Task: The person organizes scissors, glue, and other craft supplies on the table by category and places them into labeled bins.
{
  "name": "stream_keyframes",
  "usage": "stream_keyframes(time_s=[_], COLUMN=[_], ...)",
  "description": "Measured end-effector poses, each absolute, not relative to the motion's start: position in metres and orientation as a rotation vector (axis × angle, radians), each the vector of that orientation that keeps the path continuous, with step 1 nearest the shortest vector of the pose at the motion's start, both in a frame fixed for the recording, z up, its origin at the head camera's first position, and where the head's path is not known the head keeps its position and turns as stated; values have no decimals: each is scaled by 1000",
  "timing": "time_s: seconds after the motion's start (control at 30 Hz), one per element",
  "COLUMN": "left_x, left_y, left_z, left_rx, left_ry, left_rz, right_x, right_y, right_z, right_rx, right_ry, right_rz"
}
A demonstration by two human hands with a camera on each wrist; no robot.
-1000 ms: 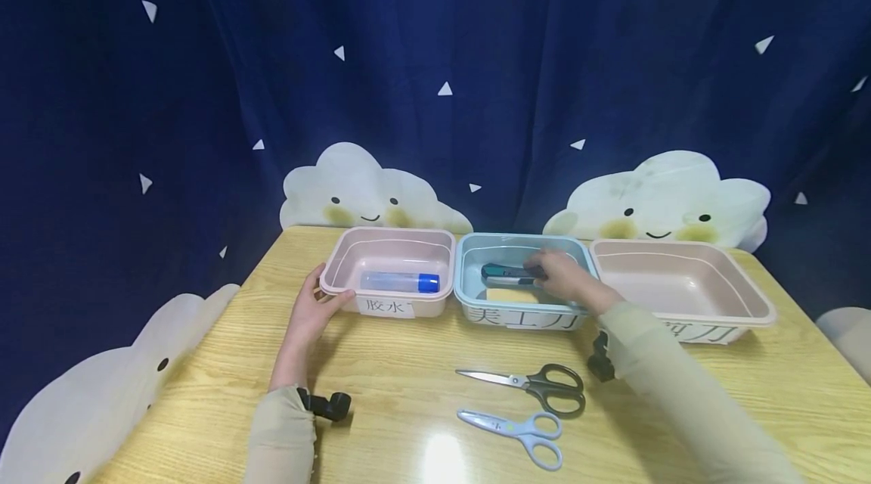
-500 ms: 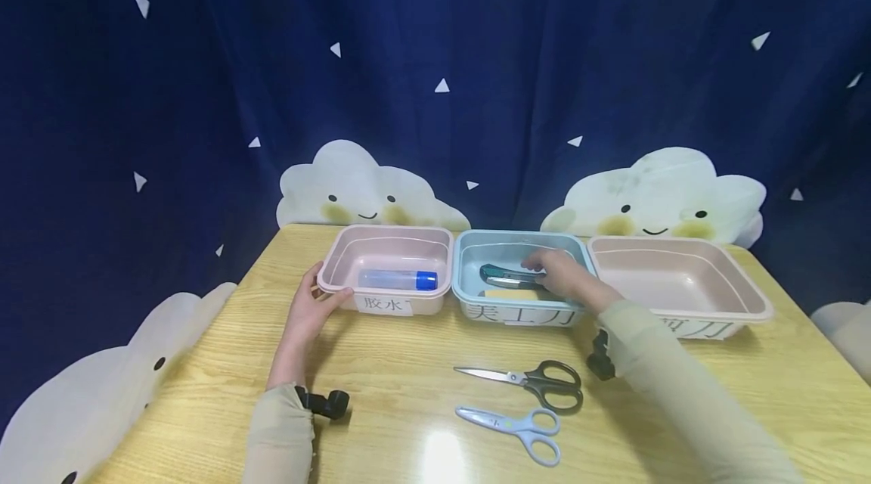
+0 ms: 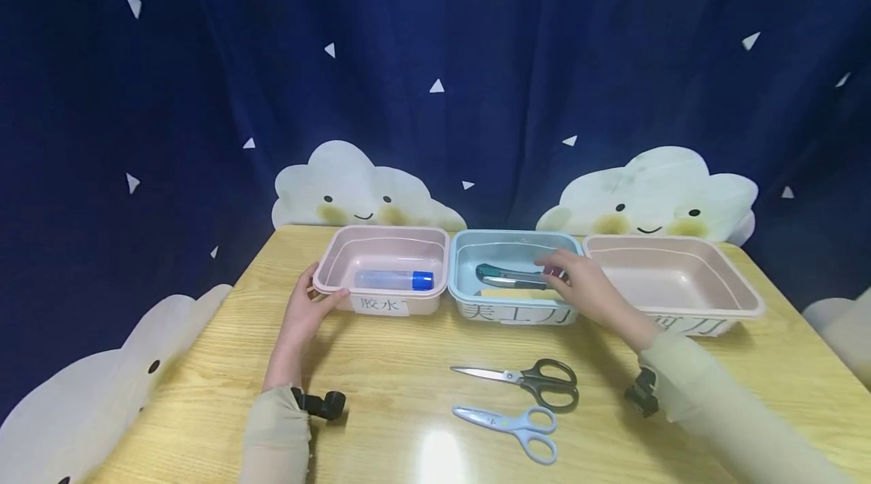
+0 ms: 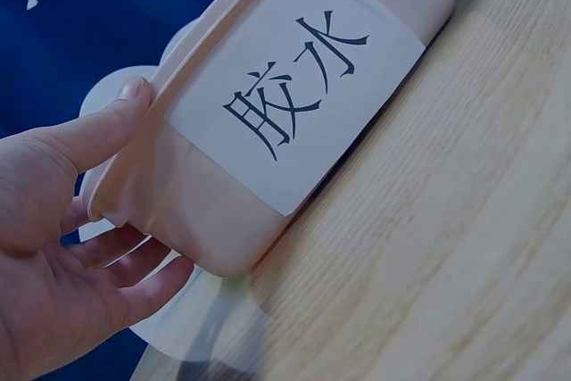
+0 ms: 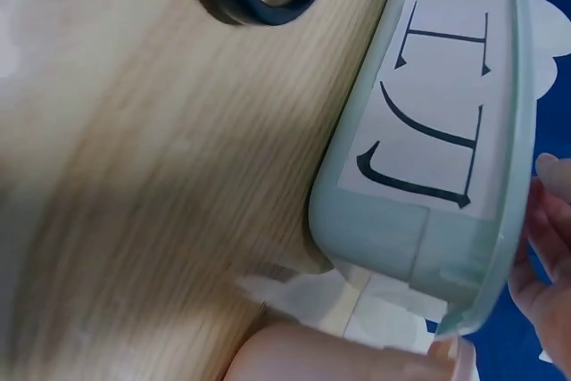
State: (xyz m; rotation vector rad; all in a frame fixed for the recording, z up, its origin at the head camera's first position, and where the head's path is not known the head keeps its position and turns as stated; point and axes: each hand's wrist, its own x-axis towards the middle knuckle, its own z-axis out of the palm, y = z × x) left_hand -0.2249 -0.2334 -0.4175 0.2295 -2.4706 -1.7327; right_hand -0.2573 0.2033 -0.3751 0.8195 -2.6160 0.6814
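Note:
My left hand (image 3: 304, 314) grips the left corner of a pink bin (image 3: 435, 302), thumb on its front rim and fingers round the side. In the left wrist view that hand (image 4: 80, 220) holds the same bin (image 4: 210, 211), labelled 胶水. Inside lies a clear glue tube (image 3: 388, 280) with a blue cap. My right hand (image 3: 585, 283) hovers over the right part of a blue bin (image 3: 463, 296) labelled 美工刀, its fingers loosely bent near the end of a green utility knife (image 3: 510, 276). A flat yellow item (image 3: 503, 293) lies beside that knife.
A beige-pink bin (image 3: 738, 302) labelled 剪刀 stands at the right. Black-handled scissors (image 3: 544, 384) and light blue scissors (image 3: 517, 427) lie on the wooden table (image 3: 381, 393) in front. A dark blue curtain (image 3: 408, 30) with white clouds hangs behind the bins.
My right hand has drawn back a little to the right from the green utility knife, which lies in the blue bin. My left hand has kept its grip on the pink bin.

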Motion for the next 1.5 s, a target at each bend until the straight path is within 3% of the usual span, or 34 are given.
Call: stream_keyframes(time_s=[0.7, 1.13, 1.5], left_x=[-226, -227, -224], left_y=[-232, -235, -236], left_z=[-416, -415, -417], left_rx=[238, 220, 229], left_ry=[-2453, -2482, -2510], left_rz=[-1768, -1740, -1711], right_x=[-196, -179, -177], right_y=[220, 217, 213], right_z=[-386, -406, -421], right_rx=[1003, 1251, 1259], right_ry=[-2517, -2747, -2853], right_rz=[568, 511, 494])
